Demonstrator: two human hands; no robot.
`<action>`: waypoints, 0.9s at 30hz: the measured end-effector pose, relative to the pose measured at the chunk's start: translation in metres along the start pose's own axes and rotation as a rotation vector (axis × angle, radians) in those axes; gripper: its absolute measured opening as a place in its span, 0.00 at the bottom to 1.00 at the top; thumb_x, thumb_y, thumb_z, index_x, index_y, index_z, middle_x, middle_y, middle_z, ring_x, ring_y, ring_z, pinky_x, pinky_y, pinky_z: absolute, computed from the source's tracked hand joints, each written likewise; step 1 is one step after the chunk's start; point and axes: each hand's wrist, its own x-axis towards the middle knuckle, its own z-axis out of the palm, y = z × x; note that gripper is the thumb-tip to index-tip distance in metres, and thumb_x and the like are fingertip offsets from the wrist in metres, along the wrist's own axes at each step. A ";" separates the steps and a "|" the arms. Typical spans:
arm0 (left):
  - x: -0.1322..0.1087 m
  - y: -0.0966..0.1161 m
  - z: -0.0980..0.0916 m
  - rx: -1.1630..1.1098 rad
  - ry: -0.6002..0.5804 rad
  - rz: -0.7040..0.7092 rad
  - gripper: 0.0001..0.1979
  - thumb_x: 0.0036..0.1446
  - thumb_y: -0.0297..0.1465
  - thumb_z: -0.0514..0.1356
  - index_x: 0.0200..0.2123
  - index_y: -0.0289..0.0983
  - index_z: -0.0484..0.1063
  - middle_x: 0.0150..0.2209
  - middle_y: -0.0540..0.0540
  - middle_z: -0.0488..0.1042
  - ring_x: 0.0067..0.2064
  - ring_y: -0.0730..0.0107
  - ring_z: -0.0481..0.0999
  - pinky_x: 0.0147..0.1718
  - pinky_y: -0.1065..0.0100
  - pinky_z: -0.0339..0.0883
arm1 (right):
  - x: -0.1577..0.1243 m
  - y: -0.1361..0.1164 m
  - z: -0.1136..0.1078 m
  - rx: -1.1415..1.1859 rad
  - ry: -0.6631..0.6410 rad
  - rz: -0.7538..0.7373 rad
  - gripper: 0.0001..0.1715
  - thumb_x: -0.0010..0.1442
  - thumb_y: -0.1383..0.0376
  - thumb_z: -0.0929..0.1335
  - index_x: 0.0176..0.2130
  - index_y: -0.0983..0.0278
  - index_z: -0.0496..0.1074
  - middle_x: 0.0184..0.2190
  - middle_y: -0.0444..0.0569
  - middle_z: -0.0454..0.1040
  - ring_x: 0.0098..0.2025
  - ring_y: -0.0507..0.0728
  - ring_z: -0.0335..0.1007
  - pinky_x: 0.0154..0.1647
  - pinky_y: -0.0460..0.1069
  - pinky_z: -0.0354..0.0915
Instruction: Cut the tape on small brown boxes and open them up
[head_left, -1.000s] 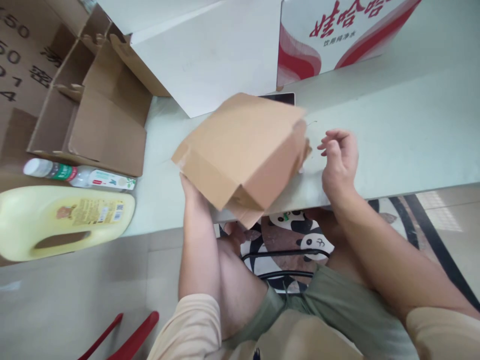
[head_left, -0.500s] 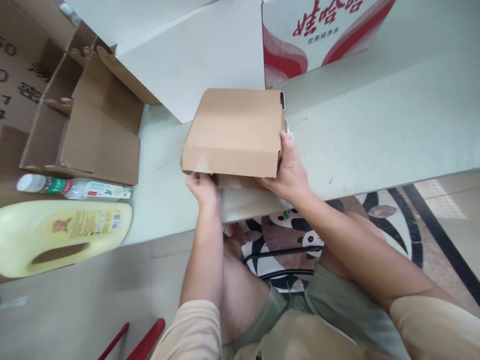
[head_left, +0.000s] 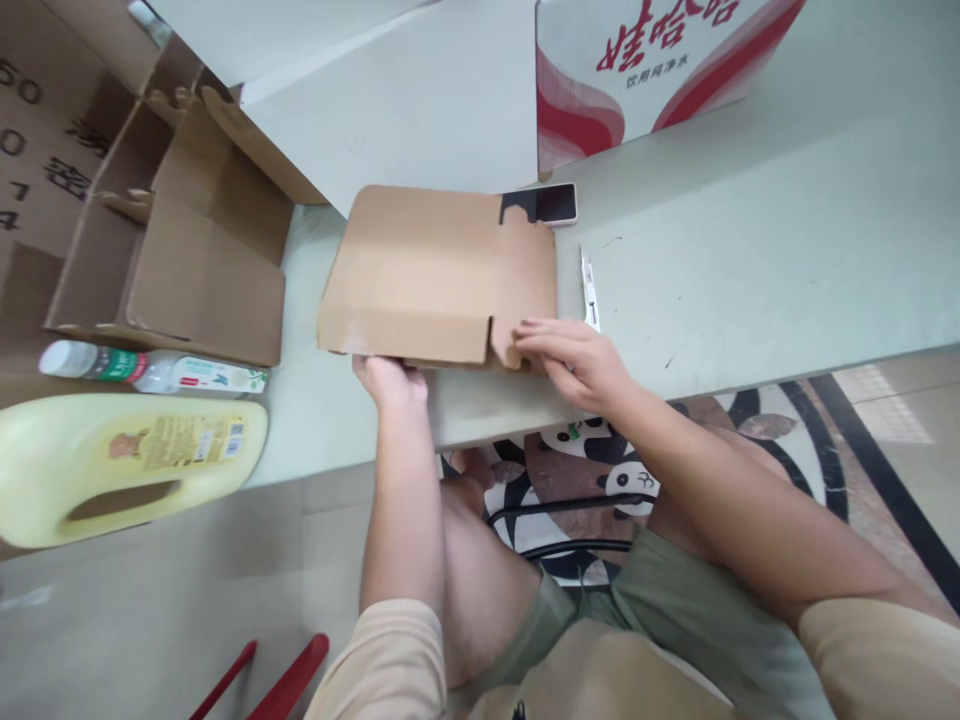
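A flattish brown cardboard box (head_left: 420, 270) is tilted above the pale green tabletop, its right-hand flap (head_left: 529, 280) spread outward. My left hand (head_left: 394, 382) grips the near left edge from below, its fingers partly hidden beneath the cardboard. At the flap's near corner, my right hand (head_left: 574, 362) touches the cardboard with stretched fingertips, the thumb apart and lower. Just right of the box lies a slim white tool (head_left: 590, 290) that looks like a utility knife. A phone (head_left: 556, 203) with a dark screen rests behind the flap, partly covered by it.
Behind stand a large white box (head_left: 420, 110) and a white-and-red printed carton (head_left: 660, 80). At left are an open divided cardboard carton (head_left: 210, 270), a lying plastic bottle (head_left: 157, 372) and a pale yellow jug (head_left: 127, 470). The table's front edge runs just before my forearms.
The box has shifted left, and its right flap now lies outward. My right hand has let go of the side and moved onto that flap. The phone and white tool are more exposed.
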 end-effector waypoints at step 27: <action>0.010 0.010 -0.012 -0.128 -0.102 -0.142 0.13 0.54 0.35 0.60 0.42 0.38 0.76 0.48 0.40 0.82 0.61 0.58 0.76 0.58 0.60 0.74 | 0.008 0.022 0.006 0.078 0.243 0.380 0.39 0.60 0.53 0.69 0.65 0.65 0.64 0.70 0.63 0.61 0.72 0.68 0.57 0.72 0.68 0.56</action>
